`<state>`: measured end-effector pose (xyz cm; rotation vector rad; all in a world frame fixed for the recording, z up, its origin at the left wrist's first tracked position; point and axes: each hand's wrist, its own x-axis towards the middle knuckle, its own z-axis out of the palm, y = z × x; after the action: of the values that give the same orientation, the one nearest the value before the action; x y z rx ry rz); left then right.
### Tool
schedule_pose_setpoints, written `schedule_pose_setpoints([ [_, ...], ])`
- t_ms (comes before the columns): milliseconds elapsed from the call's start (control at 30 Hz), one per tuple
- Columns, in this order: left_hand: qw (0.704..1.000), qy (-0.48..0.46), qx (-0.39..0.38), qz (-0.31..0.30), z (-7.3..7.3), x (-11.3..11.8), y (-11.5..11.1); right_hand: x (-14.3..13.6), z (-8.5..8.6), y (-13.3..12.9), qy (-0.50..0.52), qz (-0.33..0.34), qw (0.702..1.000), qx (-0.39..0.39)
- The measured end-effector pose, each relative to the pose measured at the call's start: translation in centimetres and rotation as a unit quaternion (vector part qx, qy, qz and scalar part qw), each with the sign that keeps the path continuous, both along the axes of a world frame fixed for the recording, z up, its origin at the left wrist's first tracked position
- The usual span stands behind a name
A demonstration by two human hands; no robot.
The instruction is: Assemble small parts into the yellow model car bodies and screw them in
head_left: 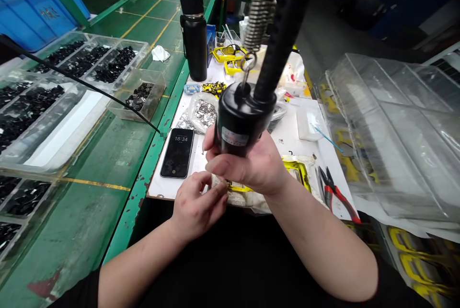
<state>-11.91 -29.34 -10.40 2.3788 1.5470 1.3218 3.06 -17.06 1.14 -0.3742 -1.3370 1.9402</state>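
My right hand (pixel 251 164) is wrapped round a black cylindrical power tool (pixel 240 116), which hangs upright from a coiled spring (pixel 264 6) with a thick black cable beside it. Below and to the left, my left hand (pixel 201 198) is closed in a pinch at the near edge of the work board; what lies between its fingertips is too small to make out. A yellow frame (pixel 298 174) lies on a pale padded surface under and behind my right wrist. The tool's lower end is hidden by my right hand.
A phone (pixel 177 154) lies left of my hands. Red-handled pliers (pixel 336 193) are at the right. Behind stand a black bottle (pixel 194 44) and a bag of small metal parts (pixel 204 111). Compartment trays of black parts (pixel 111 63) fill the left; clear plastic trays (pixel 402 131) stand right.
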Motion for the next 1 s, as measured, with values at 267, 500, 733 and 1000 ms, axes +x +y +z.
schedule_pose_setpoints([
  [267, 1.0, 0.005, -0.007, -0.001, 0.2, 0.0, 0.0, 0.2, 0.2, -0.4, -0.028, -0.057, 0.997, 0.037],
  [500, 1.0, 0.012, 0.0, 0.003, 0.3, 0.1, 0.1, 0.2, -0.3, -0.9, -0.021, -0.085, 0.996, 0.004],
  [733, 1.0, 0.006, -0.004, -0.004, 0.0, 0.1, 0.2, 0.0, 0.3, -1.5, -0.007, -0.114, 0.993, 0.015],
  [1000, 1.0, 0.008, -0.001, -0.004, 0.1, 0.1, 0.1, 0.1, -0.3, -1.3, -0.009, -0.102, 0.994, 0.024],
])
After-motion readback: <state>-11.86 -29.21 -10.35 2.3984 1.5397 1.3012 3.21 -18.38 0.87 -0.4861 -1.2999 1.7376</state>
